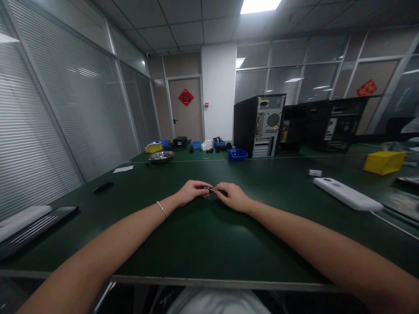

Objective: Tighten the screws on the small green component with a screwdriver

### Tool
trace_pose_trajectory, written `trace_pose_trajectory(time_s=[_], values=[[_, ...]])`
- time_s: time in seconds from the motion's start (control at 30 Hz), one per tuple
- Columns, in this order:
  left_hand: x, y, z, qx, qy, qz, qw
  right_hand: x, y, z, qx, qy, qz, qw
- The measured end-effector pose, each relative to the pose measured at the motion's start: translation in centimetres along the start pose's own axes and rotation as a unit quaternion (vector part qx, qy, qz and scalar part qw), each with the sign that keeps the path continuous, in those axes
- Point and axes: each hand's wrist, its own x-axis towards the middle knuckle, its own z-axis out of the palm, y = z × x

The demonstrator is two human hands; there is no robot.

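Both my hands meet over the middle of the green table (pixel 203 240). With thumb and fingers, my left hand (pixel 191 192) pinches a small dark part with green on it (pixel 207 188), too small to name. My right hand (pixel 231 196) comes in from the other side, its thumb and fingertips closed at a thin, light-coloured tip (pixel 212 190) that touches or sits beside the part. Whether that tip belongs to the part or to a separate piece, I cannot tell. A beaded bracelet (pixel 162 209) circles my left wrist.
At the back stand a metal bowl (pixel 161 157), a blue tray (pixel 237 154) and a black computer tower (pixel 248 124). On the right lie a white oblong device (pixel 347 194) and a yellow bin (pixel 384 162). A dark flat device (pixel 42 229) lies at the left.
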Motion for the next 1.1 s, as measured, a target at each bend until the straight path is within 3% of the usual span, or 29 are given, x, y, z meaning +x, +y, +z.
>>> trace_pose_trajectory(time_s=[0.77, 1.1], values=[[0.2, -0.2, -0.1, -0.022, 0.055, 0.031, 0.998, 0.1, 0.2, 0.4, -0.013, 0.015, 0.037, 0.999], [0.7, -1.4, -0.4, -0.192, 0.090, -0.008, 0.977, 0.2, 0.4, 0.7, -0.022, 0.021, 0.040, 0.999]])
